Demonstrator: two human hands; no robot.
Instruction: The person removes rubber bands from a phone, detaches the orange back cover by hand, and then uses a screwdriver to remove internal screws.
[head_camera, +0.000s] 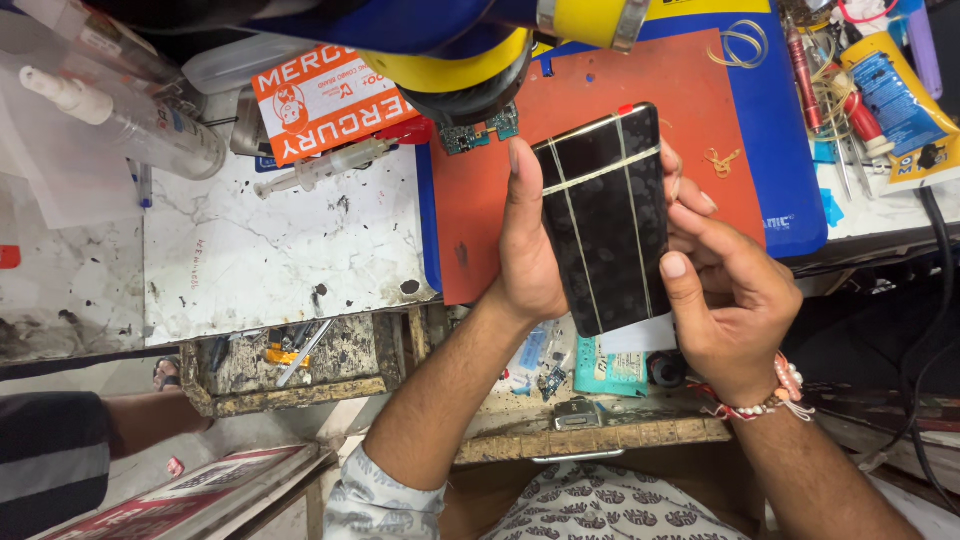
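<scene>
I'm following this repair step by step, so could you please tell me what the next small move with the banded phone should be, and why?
Probably press the right hand's thumb along the phone's right edge. The left hand grips the phone above the red mat, rubber bands cross it lengthwise and crosswise, and the right thumb already rests on that edge, which suggests the parts are being squeezed together.

Both bare forearms rise from the bottom of the frame; the left hand (530, 250) grips with thumb raised, the right hand (730, 300) curls beside it, mid-frame.
</scene>
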